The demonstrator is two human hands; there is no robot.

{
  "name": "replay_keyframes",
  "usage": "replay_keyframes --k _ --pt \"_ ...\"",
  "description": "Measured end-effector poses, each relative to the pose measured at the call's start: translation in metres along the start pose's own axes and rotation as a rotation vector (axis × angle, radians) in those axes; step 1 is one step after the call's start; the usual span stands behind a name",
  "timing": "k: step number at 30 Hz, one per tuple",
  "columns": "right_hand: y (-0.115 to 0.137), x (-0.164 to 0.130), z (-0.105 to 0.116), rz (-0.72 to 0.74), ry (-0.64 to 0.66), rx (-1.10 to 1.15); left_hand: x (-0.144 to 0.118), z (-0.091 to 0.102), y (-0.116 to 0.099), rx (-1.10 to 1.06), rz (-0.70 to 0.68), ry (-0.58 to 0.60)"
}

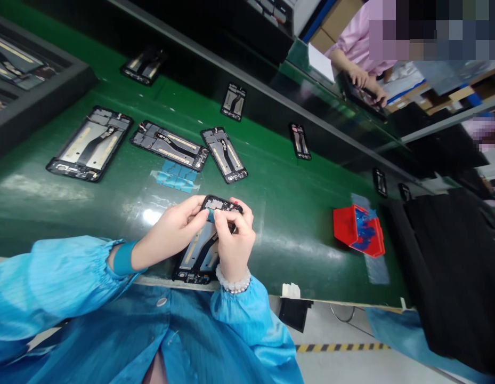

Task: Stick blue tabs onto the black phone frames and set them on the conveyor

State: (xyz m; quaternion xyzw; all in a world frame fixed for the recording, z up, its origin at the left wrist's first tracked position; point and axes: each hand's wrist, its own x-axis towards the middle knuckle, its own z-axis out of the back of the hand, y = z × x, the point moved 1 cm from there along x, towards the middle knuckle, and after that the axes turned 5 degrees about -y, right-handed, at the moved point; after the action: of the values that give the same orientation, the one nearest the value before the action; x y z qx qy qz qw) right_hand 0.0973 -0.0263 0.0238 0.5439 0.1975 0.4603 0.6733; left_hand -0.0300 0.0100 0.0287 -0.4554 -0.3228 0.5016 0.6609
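At the near edge of the green conveyor belt point(271, 213), the person holds a phone middle frame point(203, 245) between both hands. The left hand point(173, 232) closes lightly on the frame's left side near its top, thumb and forefinger pinching toward a small blue piece at the top edge. The right hand point(231, 242) wraps over the right side, fingertips pressing the same spot. The frame's long axis runs away from the person, leaning slightly right, camera end farthest away and bottom end over the belt's edge. It looks light, thin and stiff, with exposed flex cables and fine parts inside, so it is probably fragile there; the plain side rails seem the safe place to grip. Three similar frames point(169, 145) lie farther back on the belt, a sheet of blue stickers point(176, 177) lies just beyond the hands, and a red bin point(357, 230) stands well to the right.
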Motion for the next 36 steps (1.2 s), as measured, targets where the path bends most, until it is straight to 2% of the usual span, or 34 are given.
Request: replay_keyframes --k 13,19,22,23,26,28,32,36 --pt "0.005 -0.005 -0.002 0.192 -0.072 -0.128 -0.005 -0.006 0.005 -0.173 0.002 -0.021" --pt "0.007 -0.008 -0.001 0.258 -0.052 -0.218 -0.011 -0.005 0.003 -0.113 -0.024 -0.073" --pt "0.006 -0.003 0.005 0.153 -0.074 -0.217 -0.014 -0.005 0.000 -0.047 -0.029 -0.096" --pt "0.005 -0.001 0.007 0.088 -0.039 -0.177 -0.014 -0.004 -0.001 -0.008 -0.038 -0.098" --pt "0.007 0.001 0.009 -0.145 0.181 0.048 -0.014 -0.003 -0.004 0.136 -0.074 -0.109" --pt "0.009 -0.001 0.008 -0.258 0.247 0.172 -0.012 -0.002 -0.005 0.203 -0.096 -0.138" --pt "0.009 -0.002 0.005 -0.333 0.219 0.248 -0.010 -0.001 -0.005 0.252 -0.163 -0.167" --pt "0.007 0.004 0.008 -0.369 0.329 0.292 -0.009 0.000 -0.006 0.251 -0.165 -0.150"
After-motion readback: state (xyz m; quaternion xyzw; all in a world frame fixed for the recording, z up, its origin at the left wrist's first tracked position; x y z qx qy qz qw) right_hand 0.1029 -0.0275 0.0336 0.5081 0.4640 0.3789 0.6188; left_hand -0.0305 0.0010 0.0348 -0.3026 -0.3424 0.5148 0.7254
